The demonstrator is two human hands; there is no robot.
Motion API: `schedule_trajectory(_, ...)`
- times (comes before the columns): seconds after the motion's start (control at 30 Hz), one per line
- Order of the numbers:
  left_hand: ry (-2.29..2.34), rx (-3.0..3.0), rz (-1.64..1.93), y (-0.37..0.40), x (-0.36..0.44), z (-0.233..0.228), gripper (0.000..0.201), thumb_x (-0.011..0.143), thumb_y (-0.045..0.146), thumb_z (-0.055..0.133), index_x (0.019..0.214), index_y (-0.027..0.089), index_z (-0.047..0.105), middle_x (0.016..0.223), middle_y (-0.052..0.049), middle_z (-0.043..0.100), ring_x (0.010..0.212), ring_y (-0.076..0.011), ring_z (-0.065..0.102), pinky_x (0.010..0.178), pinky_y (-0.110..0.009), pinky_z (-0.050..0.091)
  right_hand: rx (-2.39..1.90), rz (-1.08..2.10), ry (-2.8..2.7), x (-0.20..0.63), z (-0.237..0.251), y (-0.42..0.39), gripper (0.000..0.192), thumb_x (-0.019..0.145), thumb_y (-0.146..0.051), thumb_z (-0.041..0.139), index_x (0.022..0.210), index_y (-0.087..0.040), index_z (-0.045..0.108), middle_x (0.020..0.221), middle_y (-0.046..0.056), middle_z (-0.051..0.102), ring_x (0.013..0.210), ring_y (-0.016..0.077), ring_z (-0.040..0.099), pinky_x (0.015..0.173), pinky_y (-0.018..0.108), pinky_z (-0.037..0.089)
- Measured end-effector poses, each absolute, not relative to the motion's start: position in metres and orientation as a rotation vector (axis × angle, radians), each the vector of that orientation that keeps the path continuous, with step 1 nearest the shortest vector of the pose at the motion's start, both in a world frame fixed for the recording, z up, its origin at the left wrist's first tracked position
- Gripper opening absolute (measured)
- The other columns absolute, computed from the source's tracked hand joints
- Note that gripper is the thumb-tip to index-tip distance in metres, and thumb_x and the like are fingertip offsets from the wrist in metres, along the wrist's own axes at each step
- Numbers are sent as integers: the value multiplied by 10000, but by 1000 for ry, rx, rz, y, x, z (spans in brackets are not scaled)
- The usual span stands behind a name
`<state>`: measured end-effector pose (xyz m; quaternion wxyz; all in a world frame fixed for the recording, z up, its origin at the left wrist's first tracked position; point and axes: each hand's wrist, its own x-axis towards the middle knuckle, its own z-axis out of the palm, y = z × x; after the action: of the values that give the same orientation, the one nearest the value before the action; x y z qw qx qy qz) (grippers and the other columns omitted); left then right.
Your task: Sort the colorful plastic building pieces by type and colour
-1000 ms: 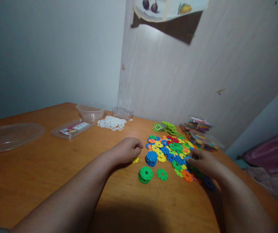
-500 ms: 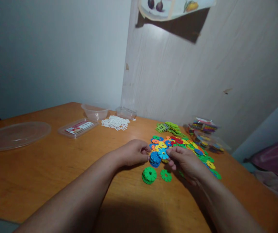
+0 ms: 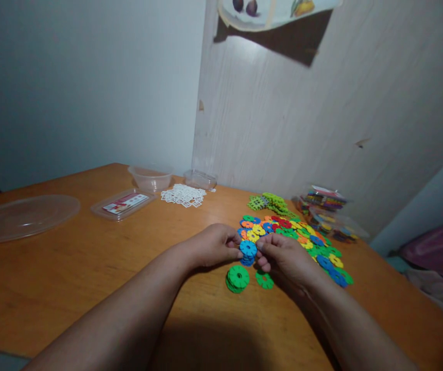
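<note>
Head view: left hand [image 3: 214,245] and right hand [image 3: 283,257] meet over the wooden table [image 3: 70,268], both pinching the stack of blue discs [image 3: 248,251] between fingertips; just below lies a green stack [image 3: 237,278] — beside it a single green disc [image 3: 264,280]; the mixed coloured pile [image 3: 299,237] spreads behind the right hand.

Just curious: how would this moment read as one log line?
left hand + right hand: pinching stack of blue plastic flower discs | beside: green disc stack
</note>
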<state>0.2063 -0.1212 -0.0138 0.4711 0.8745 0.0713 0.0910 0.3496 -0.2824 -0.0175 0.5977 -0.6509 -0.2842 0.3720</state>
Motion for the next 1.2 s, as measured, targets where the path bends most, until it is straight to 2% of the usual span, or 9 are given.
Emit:
schedule_trajectory(0.13, 219, 2181, 245, -121, 207, -12, 223, 742, 338, 701, 835, 135, 700, 626, 36, 506, 594, -99, 411, 563, -223, 289, -1526, 759, -673, 363, -11, -290, 245, 730, -370, 739, 790, -200, 572, 582, -30, 608, 445, 95, 512, 469, 226, 411)
schedule_trajectory(0.3, 209, 2237, 218, -120, 206, -8, 220, 769, 314, 639, 862, 126, 706, 651, 26, 518, 588, -98, 408, 546, -233, 264, -2019, 185, -839, 417, -4, -317, 220, 787, -430, 601, 793, -211, 597, 569, -42, 533, 502, 124, 482, 469, 238, 343)
schedule_trajectory(0.37, 224, 2245, 219, -121, 205, -7, 213, 771, 306, 619, 847, 126, 703, 645, 24, 516, 581, -100, 402, 540, -241, 256, -2198, 87, -911, 438, -6, -328, 202, 765, -411, 591, 735, -211, 594, 578, -26, 546, 535, 137, 483, 485, 247, 333)
schedule_trajectory(0.5, 241, 2238, 226, -120, 204, -8, 206, 772, 266, 582, 863, 124, 701, 644, 21, 511, 583, -101, 401, 538, -244, 237, -2303, 133, -991, 453, -9, -342, 123, 656, -316, 671, 668, -204, 622, 576, -17, 574, 569, 148, 506, 511, 251, 327)
schedule_trajectory(0.57, 229, 2240, 221, -120, 204, -9, 215, 772, 238, 558, 883, 127, 705, 646, 19, 513, 584, -102, 401, 538, -245, 232, -2355, 198, -1045, 450, -9, -345, 152, 630, -286, 694, 754, -203, 665, 584, -28, 580, 567, 147, 513, 511, 247, 331)
schedule_trajectory(0.7, 217, 2254, 218, -118, 205, -11, 237, 756, 192, 531, 890, 128, 716, 653, 13, 526, 591, -106, 405, 541, -247, 229, -2474, 354, -1160, 439, -5, -343, 341, 662, -232, 679, 1002, -212, 699, 665, -21, 632, 602, 153, 558, 523, 241, 372)
schedule_trajectory(0.83, 213, 2267, 228, -117, 206, -11, 263, 753, 192, 528, 911, 128, 728, 669, 12, 537, 603, -107, 415, 543, -241, 233, -2480, 314, -1200, 436, -5, -340, 388, 687, -219, 667, 1070, -235, 728, 692, -7, 667, 617, 165, 587, 537, 249, 390)
schedule_trajectory(1.07, 210, 2293, 256, -117, 206, -9, 245, 754, 213, 536, 876, 130, 732, 680, 11, 551, 634, -113, 445, 566, -220, 291, -2413, 228, -1360, 437, -4, -336, 234, 801, -337, 610, 930, -225, 770, 787, 34, 727, 705, 205, 629, 614, 287, 421)
schedule_trajectory(1.2, 208, 2297, 254, -118, 205, -8, 250, 766, 234, 539, 882, 128, 733, 675, 7, 560, 627, -114, 443, 561, -221, 292, -2472, 20, -1438, 435, -1, -332, 334, 909, -386, 492, 714, -213, 701, 775, 59, 705, 715, 207, 615, 620, 292, 386)
